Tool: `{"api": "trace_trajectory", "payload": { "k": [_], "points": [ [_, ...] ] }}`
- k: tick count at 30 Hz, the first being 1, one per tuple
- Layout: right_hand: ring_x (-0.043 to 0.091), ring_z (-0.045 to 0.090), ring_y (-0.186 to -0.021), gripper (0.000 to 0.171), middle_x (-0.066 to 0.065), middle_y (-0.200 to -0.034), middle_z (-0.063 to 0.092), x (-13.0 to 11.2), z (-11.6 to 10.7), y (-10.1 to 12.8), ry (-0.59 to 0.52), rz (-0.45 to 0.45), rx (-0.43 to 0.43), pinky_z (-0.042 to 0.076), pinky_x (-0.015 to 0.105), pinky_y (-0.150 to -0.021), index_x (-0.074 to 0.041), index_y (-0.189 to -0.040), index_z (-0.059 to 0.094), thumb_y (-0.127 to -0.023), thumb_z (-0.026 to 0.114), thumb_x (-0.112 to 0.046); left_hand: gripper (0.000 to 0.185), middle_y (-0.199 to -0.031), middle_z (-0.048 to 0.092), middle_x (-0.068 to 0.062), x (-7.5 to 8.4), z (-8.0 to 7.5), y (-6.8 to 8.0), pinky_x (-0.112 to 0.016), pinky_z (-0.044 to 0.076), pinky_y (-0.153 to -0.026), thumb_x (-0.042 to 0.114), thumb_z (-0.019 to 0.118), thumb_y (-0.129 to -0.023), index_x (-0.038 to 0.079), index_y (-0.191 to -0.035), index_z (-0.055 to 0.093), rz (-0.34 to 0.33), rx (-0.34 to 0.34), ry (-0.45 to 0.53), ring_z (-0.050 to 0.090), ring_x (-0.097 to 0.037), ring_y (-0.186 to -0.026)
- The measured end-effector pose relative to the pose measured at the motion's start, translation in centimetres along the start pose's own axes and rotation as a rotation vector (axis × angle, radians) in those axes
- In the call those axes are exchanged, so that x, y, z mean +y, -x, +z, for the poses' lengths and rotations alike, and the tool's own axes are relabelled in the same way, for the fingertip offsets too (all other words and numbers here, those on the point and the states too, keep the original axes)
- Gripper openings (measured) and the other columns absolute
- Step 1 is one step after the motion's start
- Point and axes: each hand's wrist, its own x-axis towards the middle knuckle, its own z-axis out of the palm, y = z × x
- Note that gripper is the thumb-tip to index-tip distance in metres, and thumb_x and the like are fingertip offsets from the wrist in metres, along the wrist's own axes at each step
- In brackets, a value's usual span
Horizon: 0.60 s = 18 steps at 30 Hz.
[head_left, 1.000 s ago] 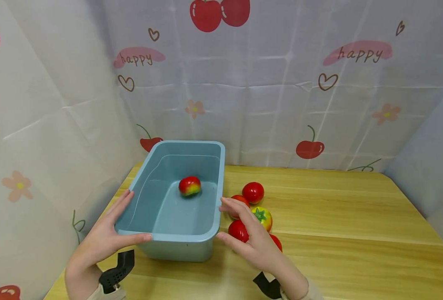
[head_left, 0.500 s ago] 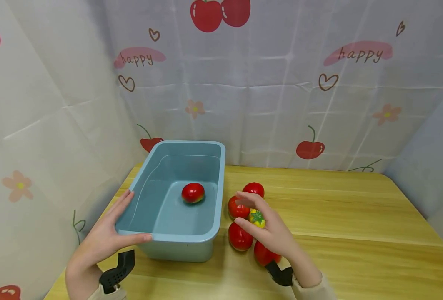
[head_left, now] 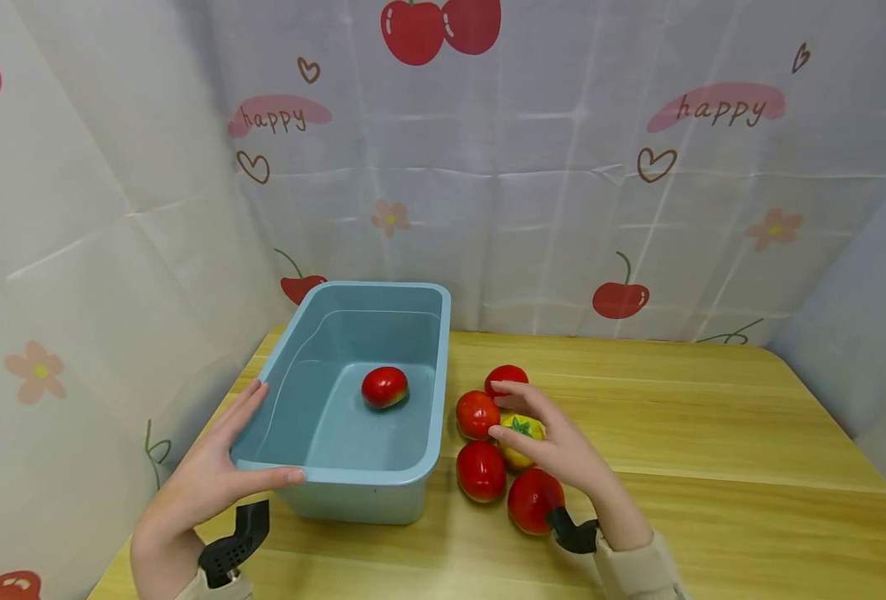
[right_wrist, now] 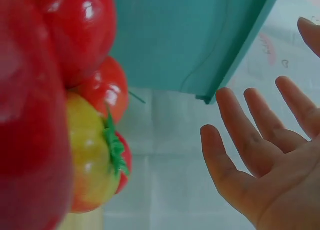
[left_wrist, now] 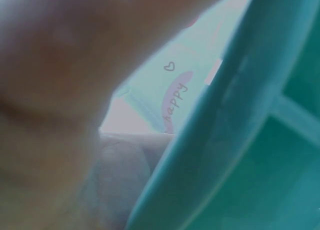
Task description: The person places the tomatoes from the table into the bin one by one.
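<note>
My left hand (head_left: 202, 467) rests on the near left corner of a blue-grey plastic bin (head_left: 360, 477), fingers extended along the left rim and thumb along the front rim. Inside the bin lies one red fruit (head_left: 384, 387) with a little yellow-green low on its side. My right hand (head_left: 555, 437) hovers with parted fingers over a yellow-and-red tomato (head_left: 521, 446) with a green leafy top. Around that tomato lie several glossy red fruits, among them a left one (head_left: 477, 415), a front one (head_left: 536, 500) and a back one (head_left: 506, 379) partly behind my fingers. The right palm (right_wrist: 295, 195) holds nothing.
A wood-grain table (head_left: 713, 442) extends to the right of the fruits. White printed sheets (head_left: 525, 208) hang at the back and both sides. The bin stands close to the left sheet. Another red fruit (head_left: 481, 472) lies just right of the bin.
My right hand has moved right, from beside the bin's right rim to above the tomato. The fruit in the bin has rolled, showing more red. My left hand has stayed in place.
</note>
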Motion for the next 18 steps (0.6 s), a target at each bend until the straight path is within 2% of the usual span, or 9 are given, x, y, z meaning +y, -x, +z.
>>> {"api": "trace_trajectory", "payload": {
  "k": [5,13,18],
  "points": [
    [0.037,0.048,-0.116,0.054,0.012,-0.128,0.052,1.4,-0.2,-0.1,0.042,0.021,-0.025,0.037,0.058,-0.096,-0.017,-0.133,0.047,-0.085,0.071,-0.025,0.105,-0.157,0.008,-0.001,-0.1,0.1,0.0,-0.059,0.031,-0.093,0.034,0.082,-0.071,0.020,-0.152,0.017,0.001,0.001,0.002,0.020,-0.039,-0.133],
    [0.035,0.047,-0.114,0.053,0.013,-0.127,0.052,3.6,-1.1,0.0,0.103,0.083,-0.091,0.036,0.056,-0.096,-0.007,-0.128,0.053,-0.083,0.072,-0.027,0.104,-0.157,0.008,0.000,-0.2,0.4,0.1,-0.060,0.030,-0.093,0.036,0.082,-0.071,0.018,-0.151,0.018,0.014,0.008,0.012,0.020,-0.039,-0.134],
    [0.033,0.047,-0.111,0.053,0.014,-0.127,0.052,4.4,-1.5,0.1,0.123,0.102,-0.089,0.035,0.055,-0.097,-0.005,-0.127,0.054,-0.082,0.073,-0.026,0.104,-0.157,0.008,0.000,-0.2,0.3,0.1,-0.059,0.031,-0.093,0.036,0.082,-0.071,0.018,-0.151,0.018,0.013,0.008,0.016,0.020,-0.039,-0.133]
  ]
}}
